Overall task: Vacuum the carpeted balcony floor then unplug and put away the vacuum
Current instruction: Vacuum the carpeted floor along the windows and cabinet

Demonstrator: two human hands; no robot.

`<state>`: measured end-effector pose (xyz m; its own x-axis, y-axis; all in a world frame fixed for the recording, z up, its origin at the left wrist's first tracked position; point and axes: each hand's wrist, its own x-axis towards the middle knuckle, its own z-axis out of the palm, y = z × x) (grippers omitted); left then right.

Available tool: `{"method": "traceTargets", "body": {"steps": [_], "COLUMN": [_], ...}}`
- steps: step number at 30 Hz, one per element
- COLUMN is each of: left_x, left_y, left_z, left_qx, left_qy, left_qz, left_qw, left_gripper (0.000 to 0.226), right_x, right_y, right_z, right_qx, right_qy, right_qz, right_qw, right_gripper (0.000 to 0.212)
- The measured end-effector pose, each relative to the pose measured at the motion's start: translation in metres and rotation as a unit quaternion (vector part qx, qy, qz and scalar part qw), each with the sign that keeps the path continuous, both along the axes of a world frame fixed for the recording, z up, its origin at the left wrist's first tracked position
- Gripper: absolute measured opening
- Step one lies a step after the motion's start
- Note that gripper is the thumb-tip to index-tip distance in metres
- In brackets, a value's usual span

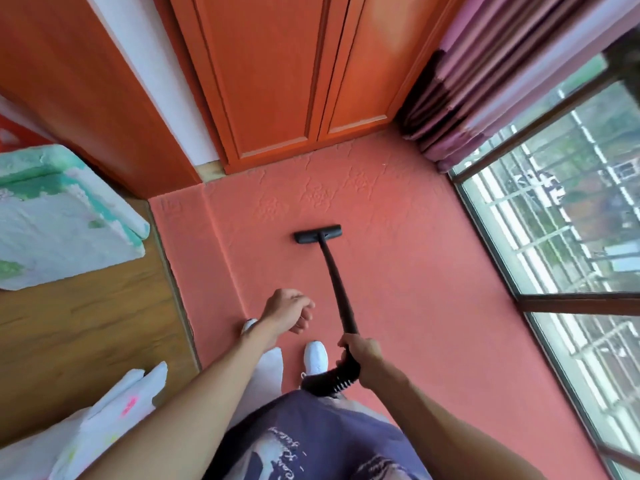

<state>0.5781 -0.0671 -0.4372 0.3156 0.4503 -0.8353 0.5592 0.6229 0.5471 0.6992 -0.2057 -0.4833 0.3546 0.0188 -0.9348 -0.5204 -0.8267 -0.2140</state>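
Gripping the upper end of the black vacuum wand (337,289), the right hand (362,351) has its fingers curled round the tube just above the ribbed hose (330,379), which bends back toward the body. The right arm reaches forward from the lower right, elbow bent. The left hand (289,310) hangs beside the wand and apart from it, fingers loosely curled and holding nothing; its forearm runs in from the lower left. Below both hands, cursive white writing shows upside down on the purple shirt (311,441); it is too blurred to read. Between the hands and under them, a white shoe (316,356) stands on the carpet.

From the right hand the wand slopes forward and down to the black floor head (317,233), which lies flat on the coral carpet (415,271), well ahead of both hands. Beyond the floor head stand orange cabinet doors (277,81). To the right of the right hand run a window (561,209) and striped pink curtain (485,81). To the left of the left hand lie wood flooring (86,323) and a green-and-white mattress (59,216).
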Motion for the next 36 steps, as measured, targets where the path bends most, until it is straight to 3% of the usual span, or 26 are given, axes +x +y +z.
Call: {"method": "traceTargets", "body": {"steps": [4,7,12,23,36], "left_x": [-0.019,-0.033,-0.030,0.096,0.189], "left_y": [0.035,0.063,0.092,0.068,0.115], "left_z": [0.006,0.010,0.012,0.028,0.021], "left_qx": [0.005,0.025,0.039,0.030,0.066], "left_qy": [-0.003,0.007,0.020,-0.048,0.026], "left_qz": [-0.003,-0.003,-0.038,-0.154,-0.102], "left_qw": [1.000,1.000,0.998,0.986,0.992], "left_gripper": [0.017,0.018,0.019,0.017,0.013], "right_x": [-0.004,0.000,0.016,0.077,0.196], "right_y": [0.050,0.073,0.048,0.060,0.097], "right_z": [-0.009,0.003,0.029,0.065,0.018], "right_qx": [0.007,0.004,-0.007,0.104,0.109], "right_qy": [-0.043,-0.064,-0.080,-0.068,-0.014], "right_qz": [-0.021,-0.026,-0.069,-0.237,-0.225], "right_qw": [0.999,0.998,0.994,0.964,0.968], "right_gripper": [0.016,0.013,0.018,0.010,0.013]}}
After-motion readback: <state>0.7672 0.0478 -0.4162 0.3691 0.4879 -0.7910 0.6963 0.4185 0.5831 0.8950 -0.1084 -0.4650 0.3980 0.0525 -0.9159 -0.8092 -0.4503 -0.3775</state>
